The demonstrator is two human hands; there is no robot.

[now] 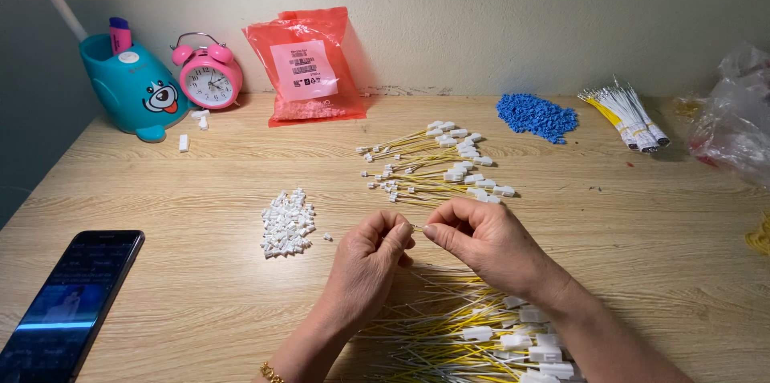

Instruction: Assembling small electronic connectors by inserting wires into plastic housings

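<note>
1. Left hand (367,259) curled, fingertips pinched together on something tiny, too small to make out.
2. Right hand (481,239) pinched narrow on the tip of a thin wire (418,227), meeting the left fingertips above the table (200,287).
3. Under both wrists, a loose wire pile (449,327), yellow and white, with white plugs on the ends.
4. Just left of the left hand, a heap of small white housings (286,224).
5. Beyond the hands, a spread of finished wires (433,162) with white ends.
6. Farther back: blue beads (536,117), a wire bundle (626,117), a red bag (309,66) against the wall.
7. Far left: pink clock (210,74), teal holder (132,86), dark phone (72,303) at the near edge.
8. Far right: crumpled clear bag (734,114).
</note>
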